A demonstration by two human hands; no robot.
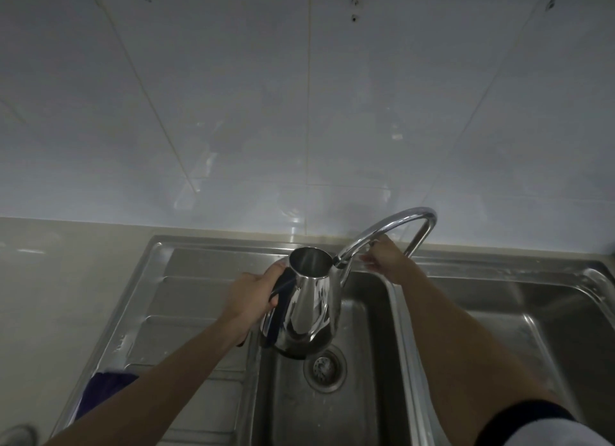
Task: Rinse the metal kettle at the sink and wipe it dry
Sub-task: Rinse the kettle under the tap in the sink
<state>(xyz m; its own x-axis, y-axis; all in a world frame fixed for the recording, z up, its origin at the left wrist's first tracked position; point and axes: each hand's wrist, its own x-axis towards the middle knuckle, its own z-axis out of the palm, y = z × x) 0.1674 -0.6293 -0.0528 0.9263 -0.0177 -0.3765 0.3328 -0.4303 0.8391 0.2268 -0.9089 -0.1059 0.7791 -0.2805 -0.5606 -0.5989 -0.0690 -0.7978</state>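
Observation:
A shiny metal kettle (304, 307) with no lid hangs upright over the left sink basin (359, 316), its open mouth just beside the tap's outlet. My left hand (251, 296) grips its dark handle. The curved chrome tap (392, 224) arches over the divider between the basins. My right hand (386, 257) reaches under the arch near the tap's base, fingers closed around something hidden behind the spout. No water stream is visible. A blue cloth (109, 384) lies on the drainboard, partly hidden by my left forearm.
The ribbed steel drainboard (186, 299) lies left of the basin, with a beige counter (50, 296) beyond it. A round drain strainer (324, 367) sits in the left basin's floor. A second basin (519, 312) lies to the right. White wall tiles (299, 96) rise behind.

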